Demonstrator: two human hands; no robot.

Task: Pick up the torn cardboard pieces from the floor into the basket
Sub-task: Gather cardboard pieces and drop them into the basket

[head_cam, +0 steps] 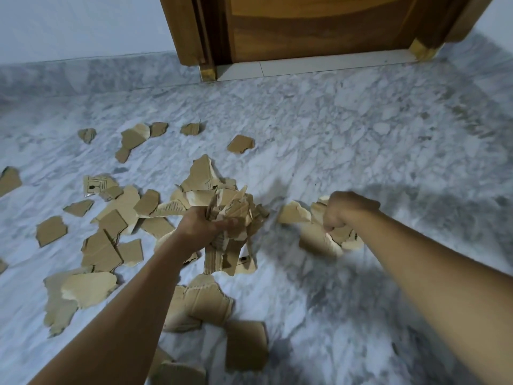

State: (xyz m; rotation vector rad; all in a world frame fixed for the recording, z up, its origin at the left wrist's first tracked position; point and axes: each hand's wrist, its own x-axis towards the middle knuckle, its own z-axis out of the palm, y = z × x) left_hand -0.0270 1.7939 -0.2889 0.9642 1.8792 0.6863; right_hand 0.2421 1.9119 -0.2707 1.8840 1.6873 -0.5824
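Observation:
Torn brown cardboard pieces lie scattered over the grey marble floor (pixel 361 129), mostly at the left and centre. My left hand (pixel 202 226) grips a thick bunch of cardboard pieces (pixel 227 207) held above the floor at the centre. My right hand (pixel 347 211) is curled round a few cardboard pieces (pixel 322 240) on the floor at the right. A larger piece (pixel 91 287) lies at the lower left, another piece (pixel 245 345) near the bottom centre. No basket is in view.
A wooden door (pixel 319 26) and its frame stand at the top centre, with a pale threshold strip (pixel 319 65). A white wall (pixel 69 26) runs along the back left. The floor at the right carries no cardboard.

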